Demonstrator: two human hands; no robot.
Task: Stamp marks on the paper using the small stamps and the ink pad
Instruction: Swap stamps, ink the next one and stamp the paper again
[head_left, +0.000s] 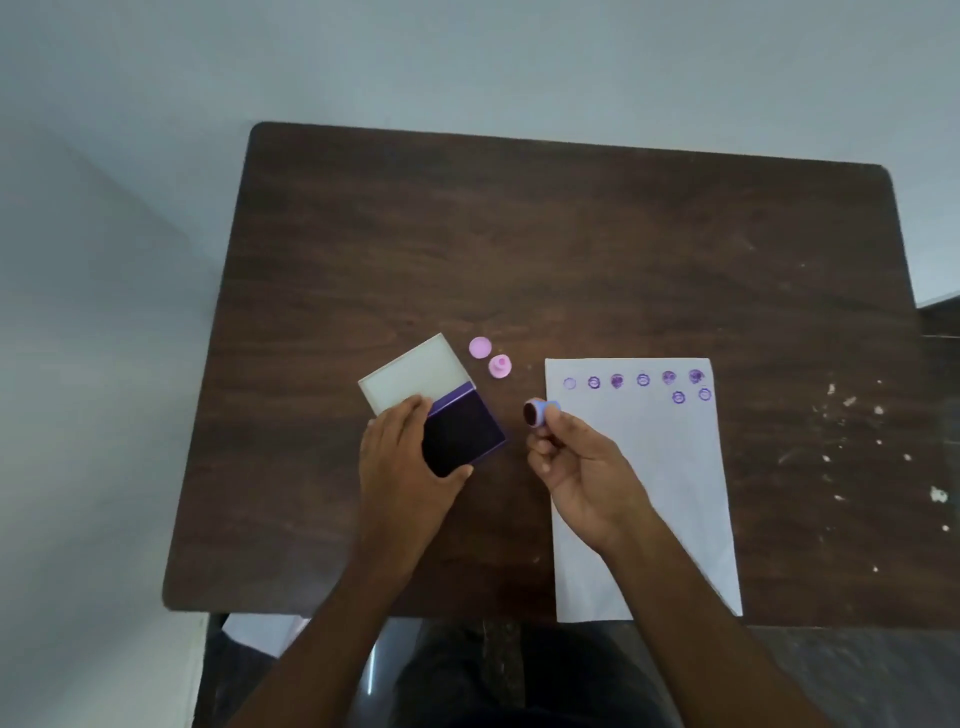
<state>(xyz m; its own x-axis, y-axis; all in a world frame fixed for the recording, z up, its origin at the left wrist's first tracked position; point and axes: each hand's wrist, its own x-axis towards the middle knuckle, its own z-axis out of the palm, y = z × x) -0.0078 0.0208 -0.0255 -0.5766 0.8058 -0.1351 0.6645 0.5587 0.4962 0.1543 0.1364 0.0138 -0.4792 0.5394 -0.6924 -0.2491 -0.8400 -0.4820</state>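
A dark brown wood-grain table with rounded corners carries the work, its right side flecked with small white specks. The left hand lies on the near-left part of the open ink pad, fingers spread across its edge and the thumb curled against the near corner, steadying it flat on the table. The pad is a shallow rectangular case with a violet rim and a dark, nearly black inked surface; its pale, matte lid is hinged back and lies open behind it. The right hand hovers between pad and paper, fingertips pinched tight around a small blue stamp, a short round cylinder tipped so its dark inked face points left toward the pad. Two pink plastic pieces sit just beyond the pad, near each other: a smooth round cap and a pink stamp with a knobbed top. The white paper lies flat to the right, bearing a row of small round purple marks along its far edge, some ring-shaped, some filled, with two more just below.
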